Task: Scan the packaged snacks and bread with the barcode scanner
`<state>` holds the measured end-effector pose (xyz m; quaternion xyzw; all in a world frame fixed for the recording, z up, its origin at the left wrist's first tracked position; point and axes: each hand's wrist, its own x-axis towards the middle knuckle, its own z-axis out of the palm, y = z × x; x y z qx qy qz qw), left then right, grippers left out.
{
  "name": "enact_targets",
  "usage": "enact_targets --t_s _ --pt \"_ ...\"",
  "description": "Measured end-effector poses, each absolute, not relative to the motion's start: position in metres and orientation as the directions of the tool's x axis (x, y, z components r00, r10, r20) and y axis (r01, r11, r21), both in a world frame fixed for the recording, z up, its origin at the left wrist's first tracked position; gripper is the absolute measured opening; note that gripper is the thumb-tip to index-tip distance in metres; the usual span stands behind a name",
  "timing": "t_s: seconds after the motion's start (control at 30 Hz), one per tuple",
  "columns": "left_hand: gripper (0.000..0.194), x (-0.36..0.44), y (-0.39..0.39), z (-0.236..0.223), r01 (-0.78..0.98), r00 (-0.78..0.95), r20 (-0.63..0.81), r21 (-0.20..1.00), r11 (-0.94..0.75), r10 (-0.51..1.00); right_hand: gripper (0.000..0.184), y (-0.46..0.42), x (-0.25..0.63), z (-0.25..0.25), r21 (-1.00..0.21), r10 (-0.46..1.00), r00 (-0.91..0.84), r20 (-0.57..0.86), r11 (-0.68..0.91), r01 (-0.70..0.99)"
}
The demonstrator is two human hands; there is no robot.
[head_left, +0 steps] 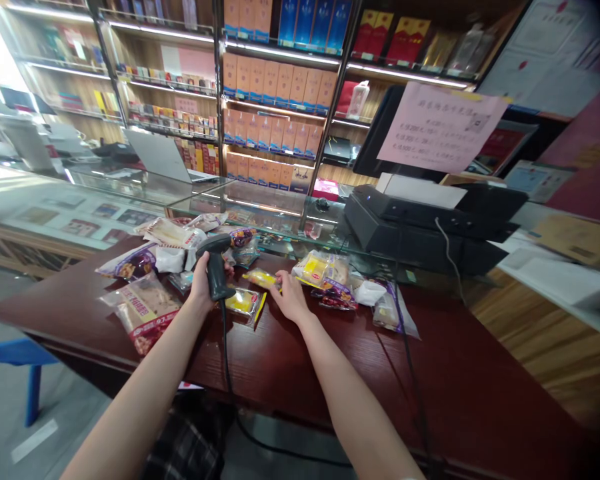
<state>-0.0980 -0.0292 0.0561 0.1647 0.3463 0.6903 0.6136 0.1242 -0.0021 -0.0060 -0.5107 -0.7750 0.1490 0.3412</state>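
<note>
My left hand point(203, 283) is wrapped round the grip of a black handheld barcode scanner point(218, 270), whose head points right and whose cord runs down past the table edge. My right hand point(290, 295) grips the right end of a small yellow snack packet point(261, 277), just above the table. Between the hands lies another yellow packet point(244, 301) in clear wrap. Left of the scanner is a large bread bag point(147, 310) with a red lower part. Behind it a heap of snack bags point(173, 237) includes a purple one point(133, 262).
Right of my right hand sits a second group of packets point(325, 270), with a purple-edged bag point(393, 310) beside it. A cord crosses the dark red table point(460, 373). Beyond stand a glass counter point(260, 200), a laptop point(157, 155), a black register machine point(395, 217) and stocked shelves. A blue stool point(30, 363) is at left.
</note>
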Motion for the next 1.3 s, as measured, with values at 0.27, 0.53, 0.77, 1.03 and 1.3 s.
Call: enact_targets --t_s 0.27,0.53,0.77,1.03,1.3 --pt "0.045 -0.096 -0.035 0.059 -0.682 -0.021 -0.07 0.73 0.037 0.997 0.038 0.013 0.124 -0.004 -0.965 0.983 0.042 0.178 0.183 -0.187" --pt "0.041 -0.092 -0.035 0.048 -0.556 0.305 -0.022 0.807 0.197 0.952 0.049 0.0 0.116 0.007 -0.845 0.997 -0.078 -0.03 -0.067 -0.531" --pt "0.044 -0.089 -0.035 0.041 -0.401 0.395 -0.135 0.865 0.303 0.908 0.053 0.001 0.118 0.007 -0.819 0.999 -0.041 0.028 0.0 -0.574" --pt "0.047 -0.086 -0.036 0.039 -0.361 0.38 -0.156 0.882 0.302 0.912 0.055 -0.002 0.117 0.007 -0.815 0.998 -0.036 0.056 0.025 -0.579" --pt "0.046 -0.081 -0.04 0.043 -0.332 0.389 -0.168 0.891 0.308 0.906 0.057 -0.001 0.116 0.008 -0.839 0.997 -0.058 0.059 0.018 -0.544"
